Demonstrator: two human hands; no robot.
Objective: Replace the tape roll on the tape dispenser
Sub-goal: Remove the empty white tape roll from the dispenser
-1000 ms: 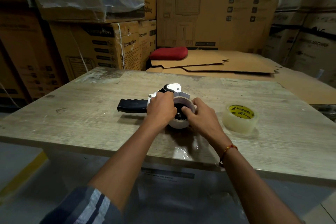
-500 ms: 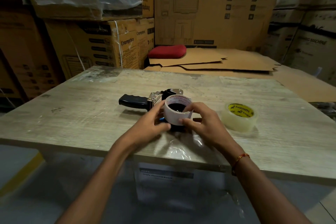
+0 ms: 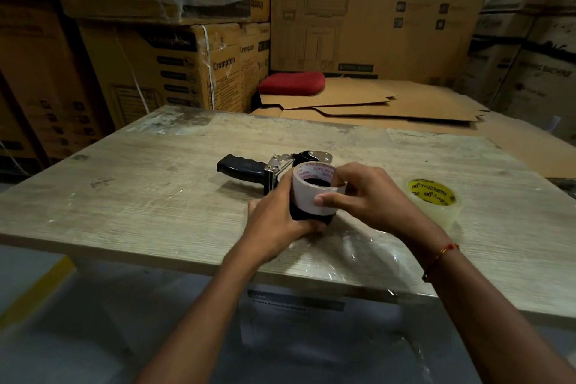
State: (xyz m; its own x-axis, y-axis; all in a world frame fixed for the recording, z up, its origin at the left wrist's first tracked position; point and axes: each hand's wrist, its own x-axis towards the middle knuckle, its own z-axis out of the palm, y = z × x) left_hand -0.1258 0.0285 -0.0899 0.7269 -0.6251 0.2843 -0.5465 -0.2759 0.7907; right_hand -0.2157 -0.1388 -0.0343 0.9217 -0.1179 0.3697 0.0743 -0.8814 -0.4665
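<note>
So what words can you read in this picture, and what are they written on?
"Supreme", in black on the yellow core label of the clear tape roll on the table.
"Crompton", on the cardboard box at back left, on two faces.
Red print inside the white empty core held by both hands: too blurred to read.
Upside-down print on the top carton: unreadable.
"MACHINE", faintly, on the right carton; the rest is blurred.

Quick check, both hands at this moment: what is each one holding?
Left hand: closed around the black hub of the tape dispenser, steadying it.
Right hand: pinching the empty white tape core, thumb outside, fingers inside the rim.
</note>
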